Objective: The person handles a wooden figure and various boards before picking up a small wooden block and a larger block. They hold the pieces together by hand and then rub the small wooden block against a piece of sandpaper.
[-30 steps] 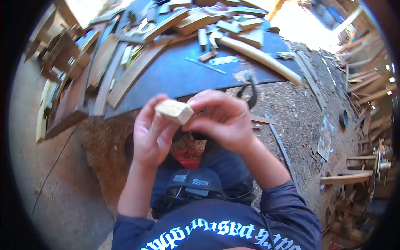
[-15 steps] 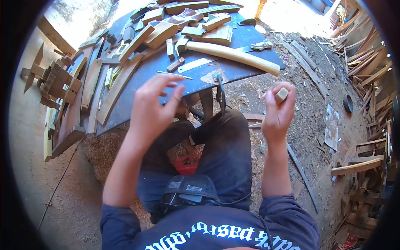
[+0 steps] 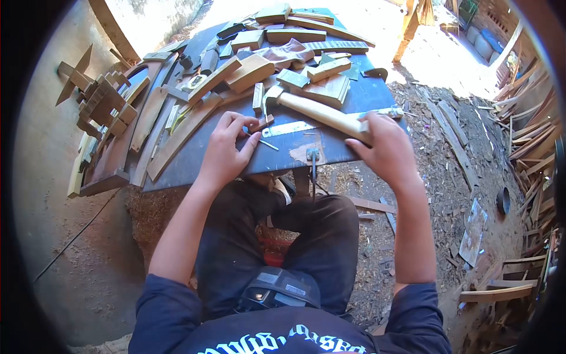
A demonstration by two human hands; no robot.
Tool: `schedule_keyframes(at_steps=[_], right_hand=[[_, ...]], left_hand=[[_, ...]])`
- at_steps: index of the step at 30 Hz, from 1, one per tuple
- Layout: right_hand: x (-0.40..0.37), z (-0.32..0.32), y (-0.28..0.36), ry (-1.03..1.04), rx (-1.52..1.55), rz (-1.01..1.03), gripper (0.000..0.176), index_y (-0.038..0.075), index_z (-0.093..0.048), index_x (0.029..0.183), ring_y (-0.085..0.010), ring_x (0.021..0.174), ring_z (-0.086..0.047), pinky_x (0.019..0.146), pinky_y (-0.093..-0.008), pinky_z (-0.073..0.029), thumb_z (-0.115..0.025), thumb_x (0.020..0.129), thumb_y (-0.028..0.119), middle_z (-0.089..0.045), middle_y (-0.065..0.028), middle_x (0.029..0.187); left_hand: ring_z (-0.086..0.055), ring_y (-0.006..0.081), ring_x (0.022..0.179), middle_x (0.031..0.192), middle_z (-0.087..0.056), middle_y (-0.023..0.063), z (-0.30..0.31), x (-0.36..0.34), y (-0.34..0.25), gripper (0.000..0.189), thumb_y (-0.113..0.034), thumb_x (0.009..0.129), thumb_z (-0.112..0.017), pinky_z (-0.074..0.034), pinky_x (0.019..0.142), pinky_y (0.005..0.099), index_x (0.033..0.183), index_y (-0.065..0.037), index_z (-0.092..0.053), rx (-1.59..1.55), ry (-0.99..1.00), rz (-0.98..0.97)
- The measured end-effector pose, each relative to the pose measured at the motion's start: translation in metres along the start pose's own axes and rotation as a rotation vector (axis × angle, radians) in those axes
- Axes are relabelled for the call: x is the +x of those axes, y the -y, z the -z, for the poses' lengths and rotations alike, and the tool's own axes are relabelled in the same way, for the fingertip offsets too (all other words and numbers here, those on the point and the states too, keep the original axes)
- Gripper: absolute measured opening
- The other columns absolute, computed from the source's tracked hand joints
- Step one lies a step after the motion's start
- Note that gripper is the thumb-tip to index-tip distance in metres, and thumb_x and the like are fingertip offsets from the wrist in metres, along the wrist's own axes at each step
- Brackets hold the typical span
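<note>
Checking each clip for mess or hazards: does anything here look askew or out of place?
Curved slats hang tilted over the left edge of the table, and sawdust litters the floor. The right hand grips a wooden handle; nothing looks broken.

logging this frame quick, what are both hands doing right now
Left hand: open, fingertips on a small wood piece.
Right hand: closed on the pale wooden handle.

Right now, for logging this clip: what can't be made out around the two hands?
Head view only:
- Pale handle: near end hidden inside the right hand.
- Its palm: turned away, contents unseen.
- Small stick: partly covered by left hand fingertips.
- Metal piece at table edge: too small.
</note>
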State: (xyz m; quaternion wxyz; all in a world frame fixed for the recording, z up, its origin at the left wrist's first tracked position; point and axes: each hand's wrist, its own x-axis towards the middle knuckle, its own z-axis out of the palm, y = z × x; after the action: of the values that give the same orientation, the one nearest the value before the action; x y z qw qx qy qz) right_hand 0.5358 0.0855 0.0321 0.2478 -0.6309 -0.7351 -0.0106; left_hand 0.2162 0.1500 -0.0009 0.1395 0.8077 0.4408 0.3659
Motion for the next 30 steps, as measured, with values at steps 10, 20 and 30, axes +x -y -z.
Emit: schedule_keyframes(at_steps=[10, 20, 30], right_hand=[[0.012, -0.005, 0.008, -0.252, -0.010, 0.212, 0.027, 0.005, -0.065, 0.095, -0.0346, 0.084, -0.070, 0.072, -0.0456, -0.055, -0.085, 0.078, 0.012, -0.070, -0.0136, 0.088], [0.134, -0.017, 0.016, -0.273, 0.111, -0.027, 0.032, 0.002, -0.072, 0.102, -0.0334, 0.080, -0.069, 0.075, -0.0426, -0.053, -0.080, 0.086, 0.028, -0.071, -0.0173, 0.089], [0.246, -0.060, -0.019, -0.227, -0.211, -0.108, 0.041, 0.001, -0.072, 0.104, -0.0320, 0.088, -0.073, 0.080, -0.0412, -0.055, -0.083, 0.084, 0.035, -0.074, -0.0193, 0.094]], left_hand=[[-0.063, 0.0202, 0.078, 0.104, -0.065, 0.0108, 0.016, 0.016, 0.019, 0.022, -0.012, 0.094, -0.070, -0.051, 0.067, 0.0333, 0.115, -0.004, -0.069, -0.100, -0.244, -0.100], [-0.070, 0.0322, 0.113, 0.123, -0.074, 0.0200, 0.035, 0.220, 0.192, 0.056, -0.051, 0.095, -0.066, -0.053, 0.098, 0.0407, 0.131, -0.008, -0.072, 0.050, 0.089, 0.365], [-0.036, 0.0303, 0.149, 0.137, -0.068, 0.0093, 0.021, 0.193, 0.166, 0.078, -0.061, 0.071, -0.083, -0.033, 0.108, 0.0570, 0.140, -0.026, -0.068, 0.446, 0.262, 0.347]])
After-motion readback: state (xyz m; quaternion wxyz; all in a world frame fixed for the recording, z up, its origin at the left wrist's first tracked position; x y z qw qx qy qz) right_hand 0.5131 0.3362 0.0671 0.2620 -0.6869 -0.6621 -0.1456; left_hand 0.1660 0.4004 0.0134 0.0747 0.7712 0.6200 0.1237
